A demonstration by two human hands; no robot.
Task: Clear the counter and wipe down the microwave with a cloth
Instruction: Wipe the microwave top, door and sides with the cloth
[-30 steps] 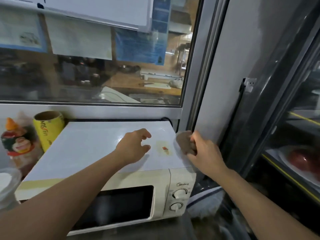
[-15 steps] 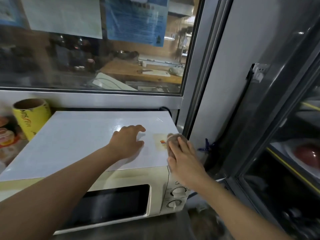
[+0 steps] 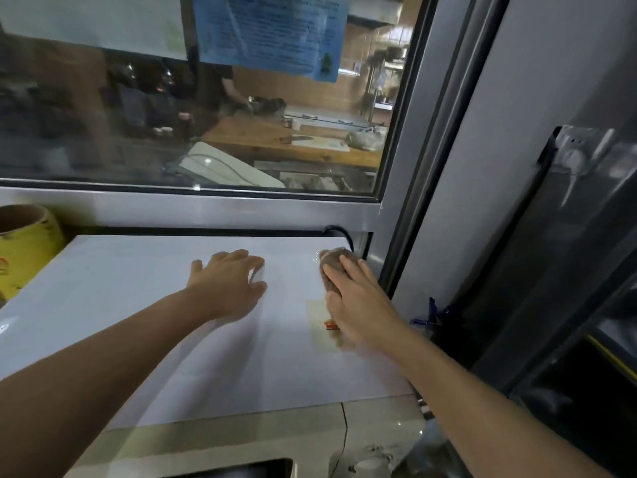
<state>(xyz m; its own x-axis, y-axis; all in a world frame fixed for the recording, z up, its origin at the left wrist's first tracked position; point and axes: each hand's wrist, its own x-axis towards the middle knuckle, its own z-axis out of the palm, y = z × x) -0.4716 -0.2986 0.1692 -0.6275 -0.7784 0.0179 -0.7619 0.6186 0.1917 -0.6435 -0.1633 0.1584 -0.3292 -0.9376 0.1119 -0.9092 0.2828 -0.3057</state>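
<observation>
Head view: your left hand (image 3: 229, 284) lies flat, fingers straight, on the microwave (image 3: 138, 322) top, likely to steady it. Your right hand (image 3: 358, 305) presses the brown cloth (image 3: 331, 262) with straight fingers near the back right corner; the cloth's long axis runs front-to-back, toward the window (image 3: 193, 132).

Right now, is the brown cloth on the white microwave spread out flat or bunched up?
Bunched up. The brown cloth sits as a wad under the right hand, pressed onto the white microwave top.
</observation>
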